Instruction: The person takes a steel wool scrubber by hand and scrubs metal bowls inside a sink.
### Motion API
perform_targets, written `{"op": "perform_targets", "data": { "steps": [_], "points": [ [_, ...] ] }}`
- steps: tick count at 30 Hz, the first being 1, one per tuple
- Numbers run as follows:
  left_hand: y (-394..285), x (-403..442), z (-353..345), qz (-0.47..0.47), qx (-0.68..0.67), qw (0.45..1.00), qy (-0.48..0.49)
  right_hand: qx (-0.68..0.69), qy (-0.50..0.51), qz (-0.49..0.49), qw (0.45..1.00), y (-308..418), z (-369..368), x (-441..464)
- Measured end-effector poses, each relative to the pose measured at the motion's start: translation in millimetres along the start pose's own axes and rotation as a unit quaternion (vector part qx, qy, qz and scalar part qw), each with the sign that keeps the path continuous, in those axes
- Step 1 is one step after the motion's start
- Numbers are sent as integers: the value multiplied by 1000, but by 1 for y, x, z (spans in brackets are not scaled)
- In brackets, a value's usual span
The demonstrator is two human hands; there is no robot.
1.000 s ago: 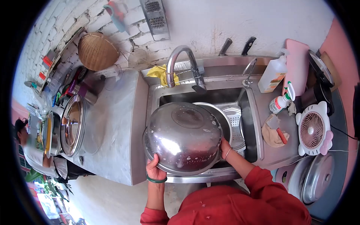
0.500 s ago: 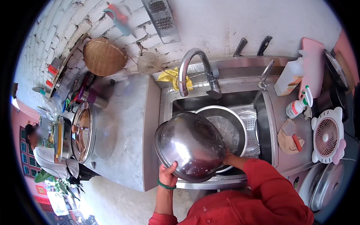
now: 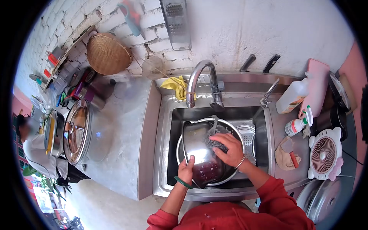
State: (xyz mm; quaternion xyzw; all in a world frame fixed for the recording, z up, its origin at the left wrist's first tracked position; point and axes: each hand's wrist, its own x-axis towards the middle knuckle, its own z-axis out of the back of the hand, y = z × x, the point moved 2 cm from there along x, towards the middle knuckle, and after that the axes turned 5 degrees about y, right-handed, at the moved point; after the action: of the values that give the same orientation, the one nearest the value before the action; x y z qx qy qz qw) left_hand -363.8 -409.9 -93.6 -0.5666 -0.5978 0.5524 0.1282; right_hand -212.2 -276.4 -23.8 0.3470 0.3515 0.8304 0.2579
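A shiny steel basin [image 3: 205, 166] is tilted on its side over a larger steel basin [image 3: 240, 140] that stands in the sink [image 3: 270, 145]. My left hand [image 3: 186, 170], with a green bangle at the wrist, grips the tilted basin's rim, thumb on the outer wall. Under the curled fingers of my right hand [image 3: 230, 148] is a grey steel wool scrubber [image 3: 214, 143], pressed against the basin's outside. Greyish wet streaks run up from the scrubber. A perforated steel tray [image 3: 248, 138] lies at the right side of the sink.
A curved faucet [image 3: 199, 71] hangs over the sink's back. On the right counter are a spray bottle [image 3: 297, 124], a white jug [image 3: 293, 96], a cloth [image 3: 283, 155] and a small fan [image 3: 325, 153]. Lidded pots [image 3: 76, 130] stand left, where another person [image 3: 38, 153] is seen.
The basin has moved down into the sink and turned more onto its side. My right hand came from behind it onto its outer surface, and the scrubber is now visible.
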Motion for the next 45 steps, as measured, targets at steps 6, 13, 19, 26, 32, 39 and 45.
{"op": "perform_targets", "data": {
  "steps": [6,13,19,26,32,39,45],
  "points": [
    [-3,-1,-9,-193,341,916,-90,-104,47,75,991,-6,-45,14],
    [8,1,16,-193,408,891,-51,198,9,-302,933,-178,-68,52],
    [5,5,39,-213,247,943,-66,231,-7,-247,941,-133,-73,42],
    [7,10,41,-199,167,964,-51,-67,59,62,994,12,-61,7],
    [3,4,41,-120,49,988,-81,-158,63,133,976,27,-98,-90],
    [18,-3,45,-103,-47,987,-113,-28,-50,10,998,-6,-83,-115],
    [32,-3,49,-103,-44,988,-110,197,-180,-409,873,-123,-109,-138]
  ]
}}
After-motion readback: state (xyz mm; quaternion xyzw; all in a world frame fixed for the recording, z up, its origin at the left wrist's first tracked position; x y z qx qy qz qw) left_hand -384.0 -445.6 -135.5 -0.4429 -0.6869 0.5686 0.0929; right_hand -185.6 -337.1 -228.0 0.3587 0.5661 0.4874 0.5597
